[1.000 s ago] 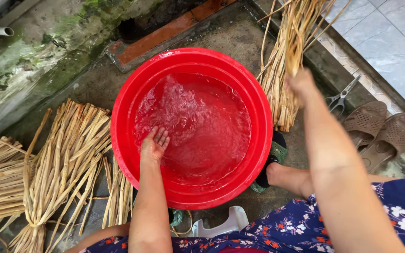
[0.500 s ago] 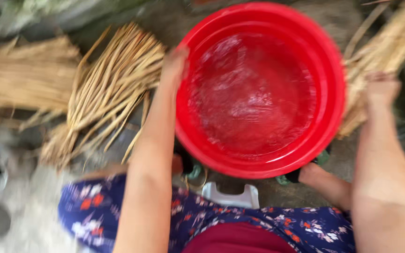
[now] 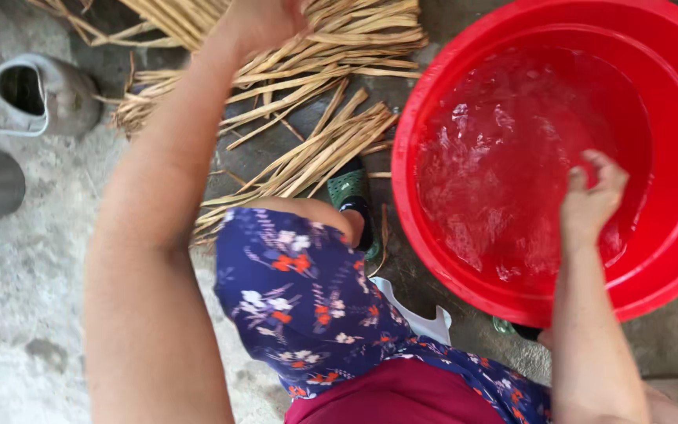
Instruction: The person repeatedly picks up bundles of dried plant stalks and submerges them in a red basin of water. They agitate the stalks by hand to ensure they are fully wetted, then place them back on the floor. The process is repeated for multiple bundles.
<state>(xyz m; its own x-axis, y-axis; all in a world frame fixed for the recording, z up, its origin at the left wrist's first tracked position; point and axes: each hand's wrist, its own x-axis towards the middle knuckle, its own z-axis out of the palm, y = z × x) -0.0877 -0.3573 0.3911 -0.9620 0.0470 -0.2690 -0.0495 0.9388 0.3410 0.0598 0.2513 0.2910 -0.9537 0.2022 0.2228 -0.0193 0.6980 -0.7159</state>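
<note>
Head view: my hands split between the red basin [image 3: 672,259] and the dried reeds [image 3: 331,55].

My right hand [image 3: 590,200] hangs loosely curled, grasping nothing, over the water inside the basin, clear of its near rim. My left hand [image 3: 264,23] reaches to the reeds left of the basin and seems to close on a bunch, though the frame edge cuts it off. More reeds lie against the basin's left wall; bare concrete floor [image 3: 17,314] opens further left, past a grey can [image 3: 37,98].

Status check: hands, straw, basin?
Left hand on the dried straw bundle, grip unclear. Right hand in the water of the red basin, fingers curled, holding nothing visible. Nothing blocking.
</note>
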